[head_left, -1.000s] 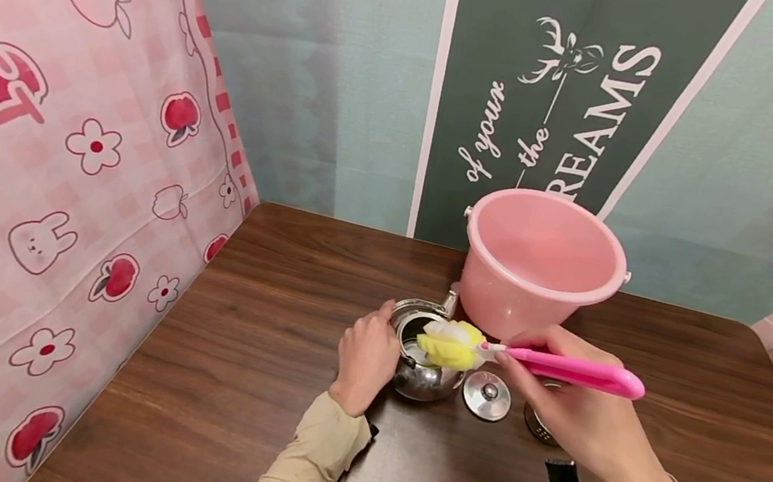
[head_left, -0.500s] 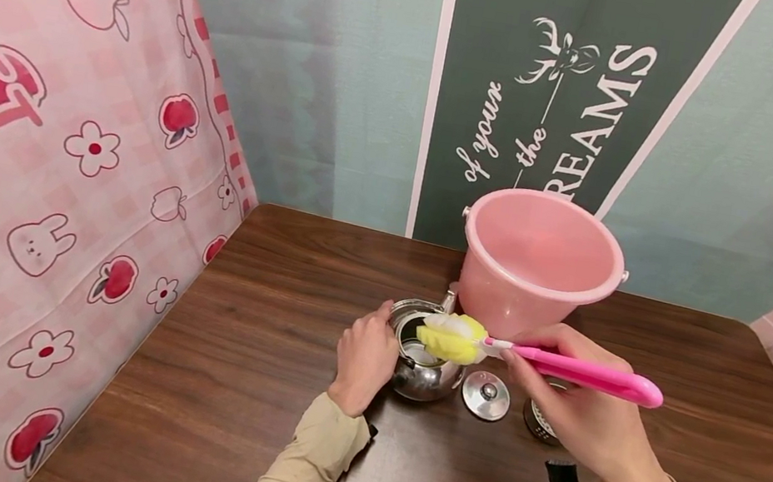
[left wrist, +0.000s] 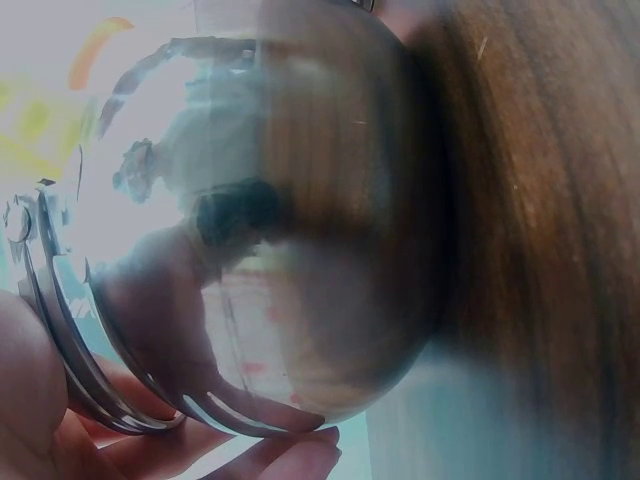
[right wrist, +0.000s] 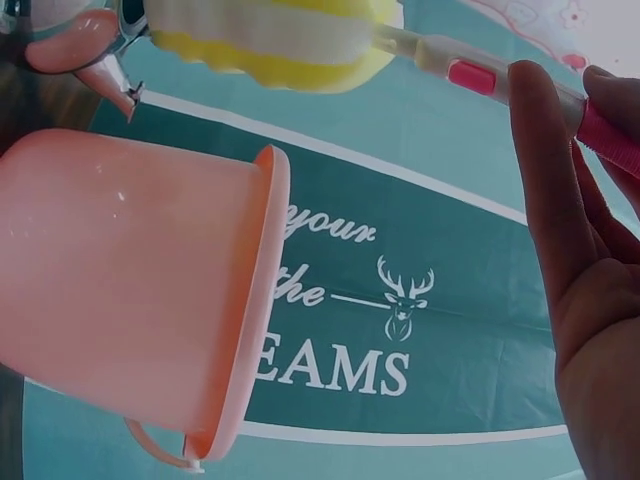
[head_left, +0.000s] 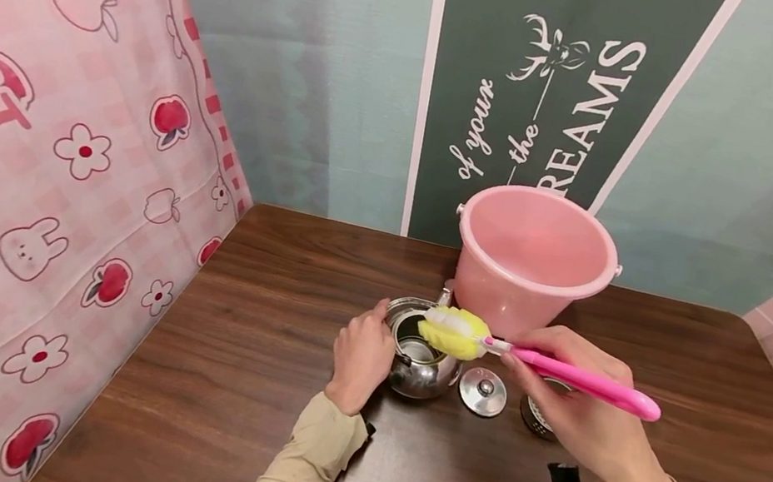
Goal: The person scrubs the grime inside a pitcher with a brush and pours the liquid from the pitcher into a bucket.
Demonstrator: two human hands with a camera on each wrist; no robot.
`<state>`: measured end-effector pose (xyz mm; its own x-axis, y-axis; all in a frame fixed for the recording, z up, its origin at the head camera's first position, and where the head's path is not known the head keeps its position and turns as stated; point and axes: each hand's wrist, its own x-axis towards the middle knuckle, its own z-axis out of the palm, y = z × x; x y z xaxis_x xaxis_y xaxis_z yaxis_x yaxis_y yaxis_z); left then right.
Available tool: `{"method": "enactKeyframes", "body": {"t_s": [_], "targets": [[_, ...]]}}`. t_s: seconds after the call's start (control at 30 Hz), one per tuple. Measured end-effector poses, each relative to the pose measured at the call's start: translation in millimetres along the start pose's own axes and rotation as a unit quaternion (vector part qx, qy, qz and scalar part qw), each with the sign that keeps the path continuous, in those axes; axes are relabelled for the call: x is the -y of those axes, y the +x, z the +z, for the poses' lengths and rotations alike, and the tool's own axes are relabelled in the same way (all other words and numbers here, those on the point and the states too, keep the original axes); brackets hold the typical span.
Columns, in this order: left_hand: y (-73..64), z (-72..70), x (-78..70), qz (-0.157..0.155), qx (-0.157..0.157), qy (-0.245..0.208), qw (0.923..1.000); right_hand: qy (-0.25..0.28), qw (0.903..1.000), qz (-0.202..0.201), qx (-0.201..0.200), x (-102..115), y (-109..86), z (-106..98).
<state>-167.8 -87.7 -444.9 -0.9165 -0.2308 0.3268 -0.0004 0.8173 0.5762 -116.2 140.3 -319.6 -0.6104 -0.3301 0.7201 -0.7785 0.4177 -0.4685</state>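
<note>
My left hand (head_left: 363,355) grips the left side of a shiny metal kettle (head_left: 419,381). In the left wrist view its fingers lie against the kettle's round body (left wrist: 330,220) and folded handle (left wrist: 80,370). The kettle has no lid on, and its mouth faces up. My right hand (head_left: 590,412) pinches a sponge brush (head_left: 455,334) by its pink handle. The brush's yellow and white sponge head is over the kettle's mouth, overlapping its far right rim in the head view. In the right wrist view, the thumb and fingers hold the brush handle (right wrist: 610,140).
A pink bucket (head_left: 510,298) stands behind the kettle, near the table's back edge. The kettle's lid (head_left: 483,392) lies to the kettle's right on the wooden table (head_left: 250,337). A perforated metal strainer (head_left: 537,417) is partly hidden by the right hand.
The brush has shifted slightly up and right relative to the kettle, its handle end tilting lower. The left hand keeps its hold on the kettle. The head view has turned slightly.
</note>
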Motion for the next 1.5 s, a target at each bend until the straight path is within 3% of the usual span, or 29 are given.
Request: {"method": "enactKeyframes", "body": {"t_s": [0.27, 0.5, 0.77, 0.9, 1.07, 1.3, 1.5], "targets": [[-1.2, -0.2, -0.2, -0.007, 0.001, -0.007, 0.9999, -0.003, 0.9996, -0.017, -0.021, 2, -5.1, -13], [-1.6, -1.1, -0.9, -0.004, -0.004, -0.008, 1.0, -0.038, 0.9978, -0.029, -0.046, 2, -21.8, -36], [-2.2, 0.5, -1.4, -0.003, -0.006, -0.011, 0.9999, -0.12, 0.9912, 0.024, -0.049, -5, -50.1, -75], [-2.4, 0.6, -1.0, -0.002, -0.006, -0.013, 0.9999, -0.14, 0.9883, 0.03, -0.051, -11, -61.1, -89], [-2.7, -0.8, -0.4, -0.001, -0.005, -0.012, 0.9999, -0.122, 0.991, 0.004, -0.055, -21, -71.8, -100], [-3.1, -0.4, -0.4, -0.002, -0.003, -0.015, 0.9999, -0.087, 0.9923, -0.075, -0.046, -32, -84.9, -108], [-3.6, 0.0, -0.7, 0.001, -0.008, -0.015, 0.9999, -0.101, 0.9906, -0.088, 0.03, -38, -102.4, -114]]}}
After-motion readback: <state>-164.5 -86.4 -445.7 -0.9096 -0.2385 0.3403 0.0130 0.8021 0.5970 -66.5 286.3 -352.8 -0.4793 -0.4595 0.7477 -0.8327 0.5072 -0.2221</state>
